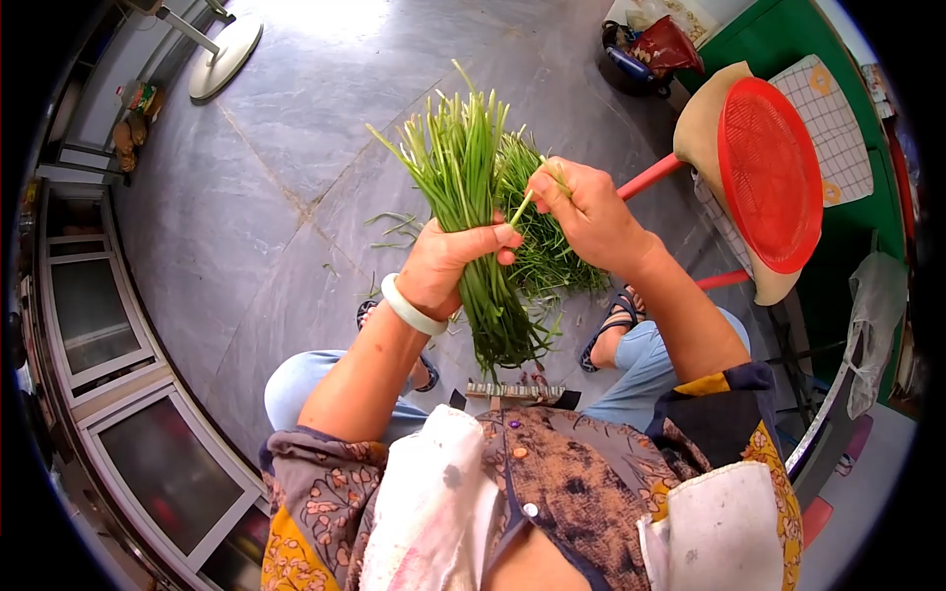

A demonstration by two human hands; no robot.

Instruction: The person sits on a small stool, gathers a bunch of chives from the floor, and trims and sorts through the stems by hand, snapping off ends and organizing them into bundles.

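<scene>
My left hand (440,264) is wrapped around a thick bunch of garlic chives (455,163). Their pale cut ends point away from me, and the dark leaf tips hang down toward my lap. Close by on the right, my right hand (589,212) is closed in a pinch on chive stalks, with pale ends poking out above its fingers. A short stalk (522,210) spans the gap between the two hands. Behind and below them, a loose heap of chives (552,258) lies on the floor, partly covered by my right hand and the bunch.
Scattered chive bits (394,229) dot the grey tiled floor (266,197). At right, a red plastic basket (774,172) rests on a red-legged stool (650,177). Glass-fronted cabinets (168,463) line the left, and a round white base (227,61) stands at the far left.
</scene>
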